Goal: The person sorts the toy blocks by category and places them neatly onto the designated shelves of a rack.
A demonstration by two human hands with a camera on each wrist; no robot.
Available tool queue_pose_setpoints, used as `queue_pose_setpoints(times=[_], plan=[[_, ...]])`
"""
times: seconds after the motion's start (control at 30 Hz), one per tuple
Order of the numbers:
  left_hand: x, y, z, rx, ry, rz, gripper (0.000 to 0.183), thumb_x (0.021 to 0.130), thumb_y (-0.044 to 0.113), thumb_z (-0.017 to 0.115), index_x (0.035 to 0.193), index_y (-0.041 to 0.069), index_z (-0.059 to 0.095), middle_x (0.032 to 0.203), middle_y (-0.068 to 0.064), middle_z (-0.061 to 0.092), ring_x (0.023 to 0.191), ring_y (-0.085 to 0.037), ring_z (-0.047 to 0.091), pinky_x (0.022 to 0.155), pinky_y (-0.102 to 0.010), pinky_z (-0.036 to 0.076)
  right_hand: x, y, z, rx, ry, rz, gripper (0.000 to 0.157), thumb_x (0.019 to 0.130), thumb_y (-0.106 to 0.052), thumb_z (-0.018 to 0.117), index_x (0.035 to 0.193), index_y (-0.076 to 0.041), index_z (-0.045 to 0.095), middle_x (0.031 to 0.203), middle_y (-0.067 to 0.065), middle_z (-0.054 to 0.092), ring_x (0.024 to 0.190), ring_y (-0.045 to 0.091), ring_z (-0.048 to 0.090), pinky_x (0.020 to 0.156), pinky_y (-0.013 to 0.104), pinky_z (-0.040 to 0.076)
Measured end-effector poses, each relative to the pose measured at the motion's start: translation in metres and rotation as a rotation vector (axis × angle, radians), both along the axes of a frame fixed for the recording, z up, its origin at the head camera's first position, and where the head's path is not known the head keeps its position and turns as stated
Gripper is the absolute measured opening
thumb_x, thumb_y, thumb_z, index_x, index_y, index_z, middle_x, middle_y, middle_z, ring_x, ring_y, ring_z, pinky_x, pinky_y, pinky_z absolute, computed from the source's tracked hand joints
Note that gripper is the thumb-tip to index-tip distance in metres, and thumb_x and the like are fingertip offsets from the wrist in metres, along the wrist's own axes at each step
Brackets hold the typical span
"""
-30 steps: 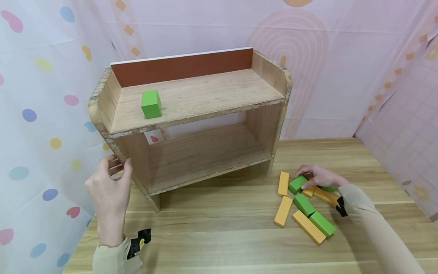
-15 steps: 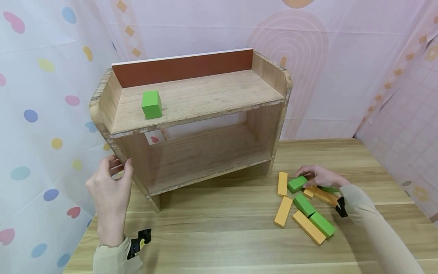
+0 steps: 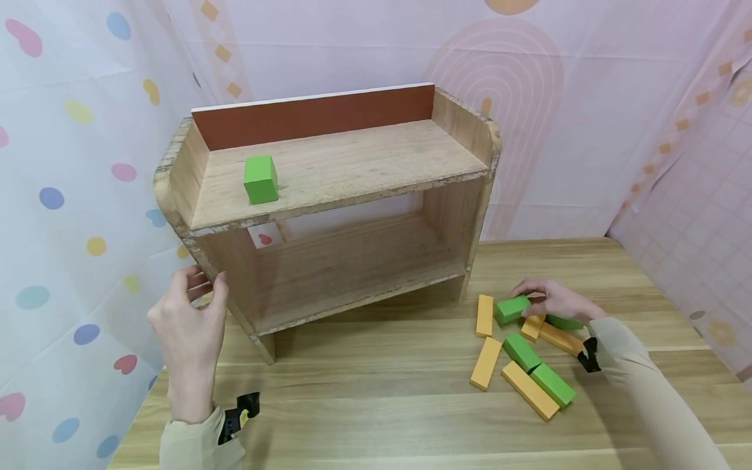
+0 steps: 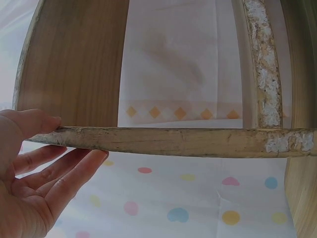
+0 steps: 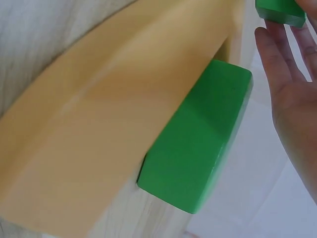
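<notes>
At the left, my left hand (image 3: 190,333) holds the side edge of a small wooden shelf (image 3: 346,160). The left wrist view puts the thumb on one side of that side panel (image 4: 188,141) and the fingers on the other. Over on the right, my right hand (image 3: 558,301) grips a green block (image 3: 512,309) by its right end, among other blocks on the table. In the right wrist view, my fingers (image 5: 275,62) are around the green block (image 5: 281,11) at the top right corner. A single green block (image 3: 260,179) stands on the upper shelf board, towards its left end.
Around my right hand lie several orange blocks (image 3: 485,363) and green blocks (image 3: 521,352) on the wooden table (image 3: 376,405). One green block (image 5: 198,139) lies close beside an orange block (image 5: 99,129) under my right wrist. Patterned cloth (image 3: 352,52) hangs behind the shelf.
The green block in my right hand has tilted and turned slightly, and the hand has shifted a little right and up. My left hand stays on the shelf edge.
</notes>
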State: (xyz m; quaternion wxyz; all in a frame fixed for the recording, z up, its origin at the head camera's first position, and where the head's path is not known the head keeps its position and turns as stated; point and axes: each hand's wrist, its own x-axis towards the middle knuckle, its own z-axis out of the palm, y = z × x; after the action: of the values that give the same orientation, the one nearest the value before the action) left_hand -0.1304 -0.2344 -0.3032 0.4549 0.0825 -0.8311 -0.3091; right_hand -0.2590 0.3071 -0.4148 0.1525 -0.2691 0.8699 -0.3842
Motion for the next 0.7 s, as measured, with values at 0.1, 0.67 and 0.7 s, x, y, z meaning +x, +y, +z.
queue_pose_setpoints(times=[0.1,0.67,0.7], plan=[[0.000,0.000,0.000,0.001,0.002,0.000,0.027,0.086,0.013,0.064,0.099,-0.011,0.062,0.093,-0.027,0.070,0.079,-0.042,0.069,0.064,0.010,0.027,0.002,0.000,0.002,-0.006,0.009,-0.020,0.035,0.087,-0.013,0.065,0.119,-0.002,0.059,0.119,0.019,0.058,0.101,0.006,0.055,0.083,0.020,0.047],[0.001,0.001,0.001,0.002,0.006,-0.004,0.028,0.087,0.015,0.064,0.099,-0.010,0.062,0.093,-0.027,0.070,0.080,-0.042,0.069,0.064,0.009,0.027,0.005,-0.013,0.015,-0.138,0.091,-0.009,0.038,0.087,-0.009,0.066,0.121,0.005,0.057,0.121,0.019,0.056,0.102,-0.002,0.056,0.089,0.010,0.044],[0.001,0.001,0.001,0.001,0.004,-0.003,0.028,0.087,0.015,0.064,0.099,-0.010,0.063,0.093,-0.027,0.070,0.080,-0.042,0.069,0.064,0.009,0.027,0.006,-0.014,0.017,-0.138,0.105,-0.003,0.037,0.087,-0.008,0.065,0.120,0.005,0.057,0.121,0.019,0.057,0.102,-0.003,0.055,0.089,0.010,0.044]])
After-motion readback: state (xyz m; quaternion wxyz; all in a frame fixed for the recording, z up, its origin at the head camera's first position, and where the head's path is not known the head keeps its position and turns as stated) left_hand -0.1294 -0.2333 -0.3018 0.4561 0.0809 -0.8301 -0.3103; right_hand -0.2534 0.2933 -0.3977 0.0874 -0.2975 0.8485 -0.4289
